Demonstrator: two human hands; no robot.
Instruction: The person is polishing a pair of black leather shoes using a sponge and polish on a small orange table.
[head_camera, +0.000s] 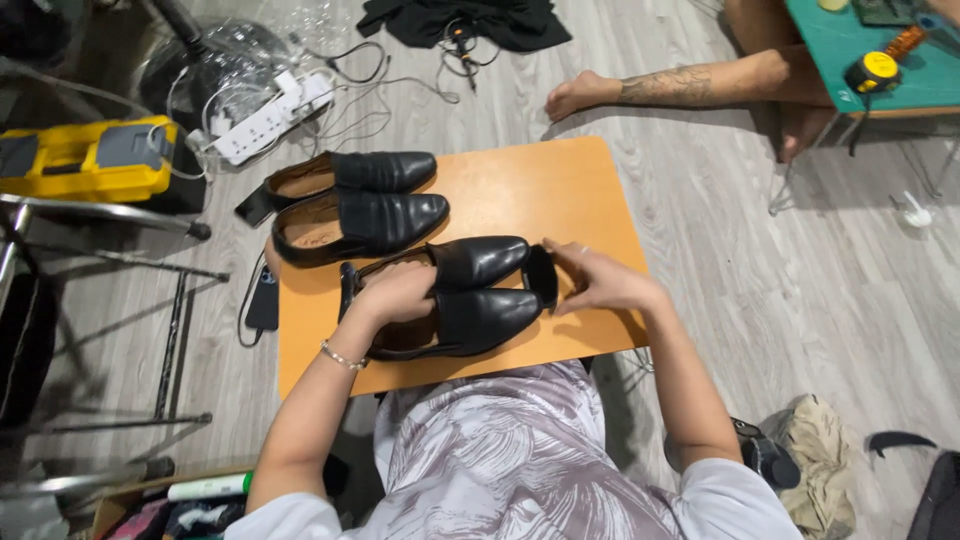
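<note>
Grey plank flooring is surrounding the orange table (590, 200), where the left hand (398, 293) is gripping the near pair of black shoes (470, 295) and the right hand (600, 280) is pinching a black insert (541, 275) at their toes, while a second pair (360, 205) is lying untouched behind.

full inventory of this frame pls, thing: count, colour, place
shoes: 4, black, two pairs on board
board: 1, orange, on floor
black piece: 1, at near pair's toes, in right hand
phone: 1, dark, left of board
power strip: 1, white, far left
case: 1, yellow, far left
tape measure: 1, yellow, green mat, top right
other person's leg: 1, top
left hand: on near pair
right hand: holds black piece
</note>
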